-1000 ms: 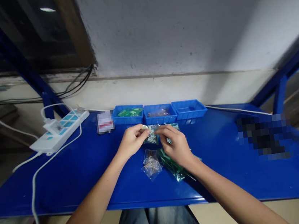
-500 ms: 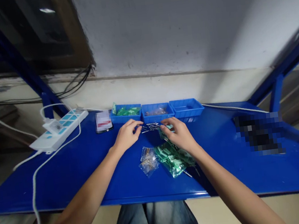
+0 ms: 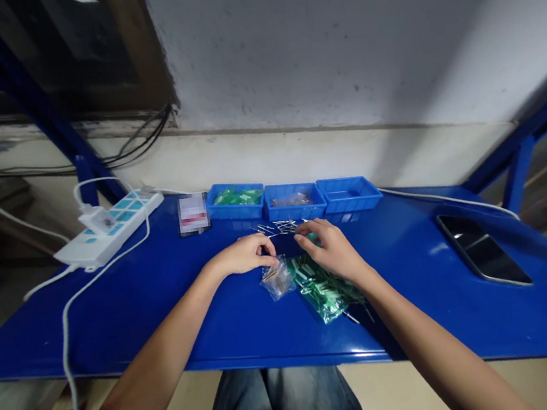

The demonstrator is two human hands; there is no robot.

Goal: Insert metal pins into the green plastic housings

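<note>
My left hand (image 3: 249, 253) has its thumb and fingers pinched at the top edge of a small clear plastic bag (image 3: 279, 283) with thin brass-coloured pieces inside. My right hand (image 3: 331, 248) hovers over green plastic bags, with its thumb and fingers apart. Part of the green plastic shows in the gap between them; the rest is under the palm. Nearest me lies a green plastic bag (image 3: 325, 298) with white-marked pieces in it. Several loose thin metal pins or screws (image 3: 283, 227) are scattered just beyond both hands.
Along the back stand three blue bins: a left bin (image 3: 237, 211) with green bags, a middle bin (image 3: 297, 211) with clear bags, and a right bin (image 3: 352, 203). A white power strip (image 3: 107, 232) with cables lies left, a phone (image 3: 483, 251) right, a blurred card (image 3: 193, 213) beside the bins.
Both hands worked together at a small bag; then they parted and metal pieces lay loose near the bins. My left hand came down to the clear bag, which has shifted slightly away from me.
</note>
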